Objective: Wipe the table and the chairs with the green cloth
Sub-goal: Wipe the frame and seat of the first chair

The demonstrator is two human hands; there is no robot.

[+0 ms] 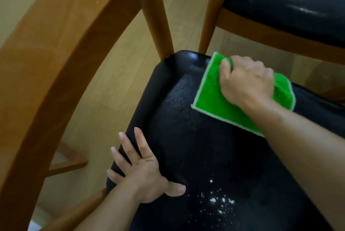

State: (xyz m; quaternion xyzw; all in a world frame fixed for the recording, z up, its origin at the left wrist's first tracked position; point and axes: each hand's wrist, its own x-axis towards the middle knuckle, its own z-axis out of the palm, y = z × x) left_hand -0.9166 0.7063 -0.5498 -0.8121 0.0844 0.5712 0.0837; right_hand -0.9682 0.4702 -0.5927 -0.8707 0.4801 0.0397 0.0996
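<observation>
Black chair seat, perhaps crumb-flecked, wood floor, right hand gripping green cloth, left hand flat

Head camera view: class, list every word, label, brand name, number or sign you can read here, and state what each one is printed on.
None can be read.
Green cloth with pale edging, gripped by the right hand: no label showing.
Black padded chair seat, under the flat left hand: only white specks, no print.
Wooden chair frame: no marking.

cloth: bright green, pale edging | chair seat: black, white specks | chair frame: orange-brown wood
</observation>
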